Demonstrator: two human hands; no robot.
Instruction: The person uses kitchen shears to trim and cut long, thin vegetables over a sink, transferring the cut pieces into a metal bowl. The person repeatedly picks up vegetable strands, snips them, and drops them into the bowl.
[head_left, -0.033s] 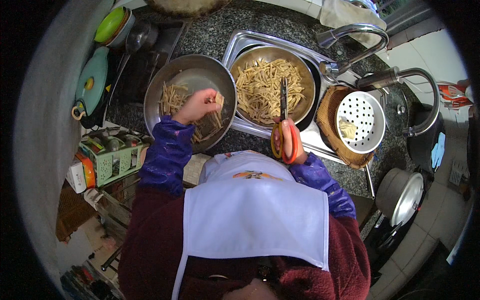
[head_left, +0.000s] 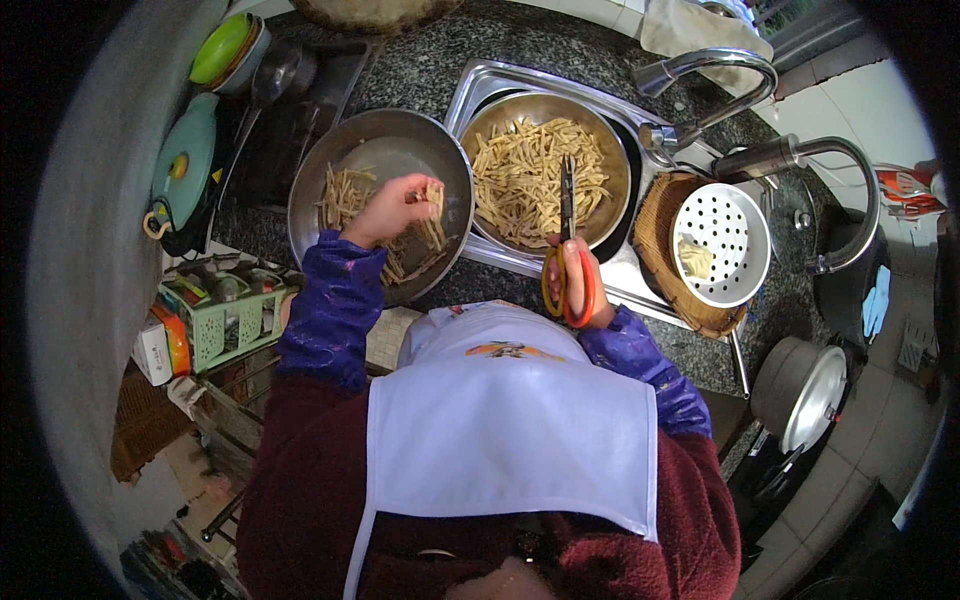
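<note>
Over a wide metal basin [head_left: 395,145] on the left, my left hand [head_left: 400,212] pinches a small bunch of pale brown dried strips [head_left: 436,205]. More dried strips [head_left: 346,195] lie in that basin, against its left side and under the hand. My right hand [head_left: 582,280] grips scissors [head_left: 568,200] with red and yellow handles. Their blades point away from me over a metal bowl [head_left: 618,160] heaped with short tan pieces [head_left: 530,185]. The blades look closed or nearly so. This bowl sits in the sink.
Right of the bowl, a white perforated colander [head_left: 740,240] with a pale lump inside rests on a woven basket [head_left: 655,235]. Two curved faucets [head_left: 745,70] rise behind. A lidded pot [head_left: 810,400] stands lower right; a green rack [head_left: 230,320] is at left.
My left hand and the strips it holds have shifted very slightly. The right hand and scissors look the same.
</note>
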